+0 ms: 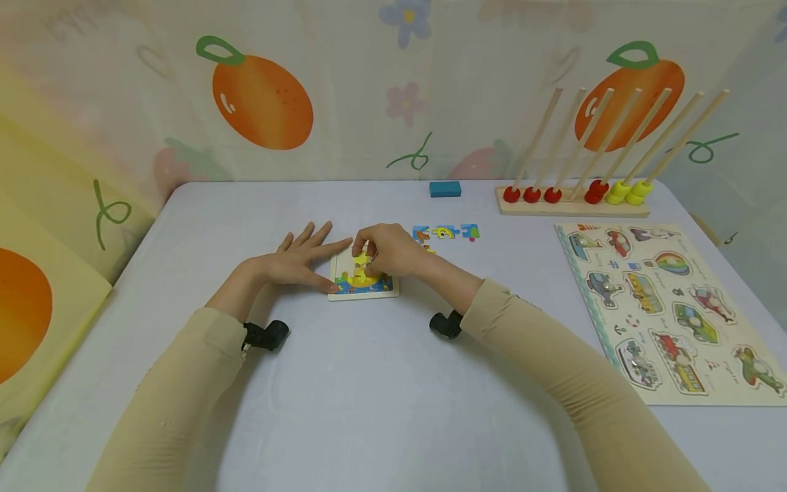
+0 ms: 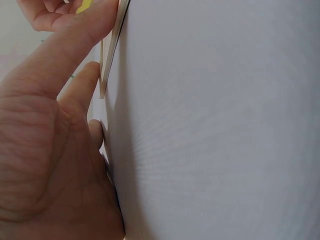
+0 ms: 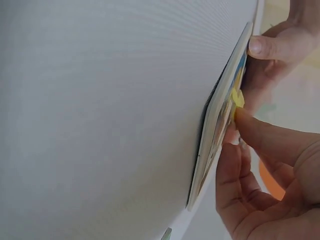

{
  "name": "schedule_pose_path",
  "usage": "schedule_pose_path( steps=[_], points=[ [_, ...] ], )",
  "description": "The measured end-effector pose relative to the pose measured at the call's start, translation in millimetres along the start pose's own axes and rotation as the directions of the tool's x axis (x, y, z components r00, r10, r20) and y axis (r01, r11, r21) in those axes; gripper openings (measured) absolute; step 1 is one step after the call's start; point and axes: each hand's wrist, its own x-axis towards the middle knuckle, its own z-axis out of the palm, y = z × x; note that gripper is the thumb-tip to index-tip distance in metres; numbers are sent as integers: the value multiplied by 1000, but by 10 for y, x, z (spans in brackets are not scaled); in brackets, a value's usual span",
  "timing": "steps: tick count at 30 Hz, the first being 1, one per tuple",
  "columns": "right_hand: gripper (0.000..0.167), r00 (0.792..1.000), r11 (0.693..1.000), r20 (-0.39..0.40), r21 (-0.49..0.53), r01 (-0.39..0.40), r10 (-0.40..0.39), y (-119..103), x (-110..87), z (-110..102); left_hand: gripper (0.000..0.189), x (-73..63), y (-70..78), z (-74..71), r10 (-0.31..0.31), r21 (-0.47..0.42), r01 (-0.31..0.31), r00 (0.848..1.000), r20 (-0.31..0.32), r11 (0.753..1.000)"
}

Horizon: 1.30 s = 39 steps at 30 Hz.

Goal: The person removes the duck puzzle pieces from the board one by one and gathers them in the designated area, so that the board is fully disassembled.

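My right hand pinches a yellow piece at the board; my left hand is spread, thumb on the rim. The piece looks light, stiff, perhaps slick; its edges suit fingertips.

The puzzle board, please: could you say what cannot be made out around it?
Head view: part of the puzzle board, behind the right hand.
Head view: exact count of loose pieces, one partly behind that hand.
Left wrist: the board, mostly behind the left hand, cut off above.
Right wrist: the yellow piece, partly behind the right hand.
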Motion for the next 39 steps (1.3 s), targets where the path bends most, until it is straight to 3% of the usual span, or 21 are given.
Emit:
schedule_pose_path(
  steps=[18, 32, 39],
  points=[
    [17, 1000, 1000, -14, 9, -16, 16, -52, 2, -67, 93, 18, -19, 0, -2, -15, 3, 1000, 5, 1000],
    [19, 998, 995, -61, 100, 21, -15, -100, -107, -377, 95, 36, -25, -1, -22, 5, 22, 1000, 13, 1000],
    [20, 996, 995, -84, 98, 21, -12, -67, -173, -507, 95, 35, -30, 7, -22, 4, 22, 1000, 10, 1000]
  ],
)
